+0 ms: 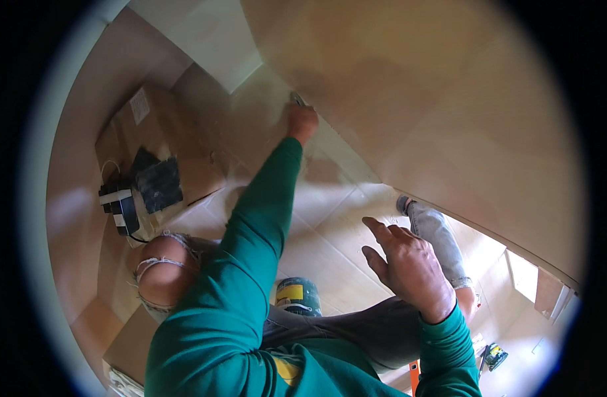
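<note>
My left hand [303, 124] reaches far forward, closed around a small tool with a grey end [296, 98]. Its exact kind is too small and partly covered to make out. That tool is at the seam where the pale board [336, 147] along the floor meets the large beige panel [436, 99]. Nearer to me and to the right, my right hand [416, 271] hovers in front of the panel's lower edge. It holds nothing, and its fingers are spread, with the thumb apart.
At left, a cardboard box [197, 155] carries dark sheets [159, 183] and a black-and-white device [120, 208] with a cord. A dark green tub with a yellow label [298, 296] stands near my legs. My bent knee [164, 264] is at lower left; another small container [495, 356] lies lower right.
</note>
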A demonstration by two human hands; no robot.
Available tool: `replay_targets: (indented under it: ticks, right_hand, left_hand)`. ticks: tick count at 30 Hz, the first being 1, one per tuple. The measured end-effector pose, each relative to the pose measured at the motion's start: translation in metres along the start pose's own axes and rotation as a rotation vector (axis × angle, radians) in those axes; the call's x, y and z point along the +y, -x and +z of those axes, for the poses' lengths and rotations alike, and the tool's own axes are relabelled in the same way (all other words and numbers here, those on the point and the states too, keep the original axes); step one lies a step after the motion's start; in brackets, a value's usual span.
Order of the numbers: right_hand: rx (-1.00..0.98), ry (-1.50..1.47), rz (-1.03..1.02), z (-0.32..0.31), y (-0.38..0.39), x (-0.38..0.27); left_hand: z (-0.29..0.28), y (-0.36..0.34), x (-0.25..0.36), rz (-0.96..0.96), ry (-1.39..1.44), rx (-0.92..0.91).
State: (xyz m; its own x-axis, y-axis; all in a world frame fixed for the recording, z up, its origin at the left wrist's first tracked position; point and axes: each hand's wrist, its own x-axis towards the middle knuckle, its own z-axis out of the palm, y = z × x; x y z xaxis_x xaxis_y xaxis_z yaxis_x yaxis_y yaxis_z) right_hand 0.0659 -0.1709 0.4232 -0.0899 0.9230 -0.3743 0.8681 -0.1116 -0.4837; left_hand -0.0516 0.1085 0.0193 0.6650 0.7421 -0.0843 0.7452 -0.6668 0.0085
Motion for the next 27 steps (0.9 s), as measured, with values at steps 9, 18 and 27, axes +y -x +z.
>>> replay_targets:
  ticks: [9, 18, 27]
  right_hand:
    - [-0.026, 0.008, 0.022, 0.0, -0.002, 0.001]
    - [0.001, 0.027, 0.127, 0.004, 0.011, 0.018]
    - [-0.018, -0.002, 0.039, 0.006, -0.001, 0.002]
  left_hand:
    - [0.041, 0.034, 0.161, 0.016, 0.292, -0.068]
    - [-0.024, 0.019, 0.189, -0.098, 0.618, -0.241]
    - [0.015, 0.047, 0.191, 0.077, 0.309, -0.181]
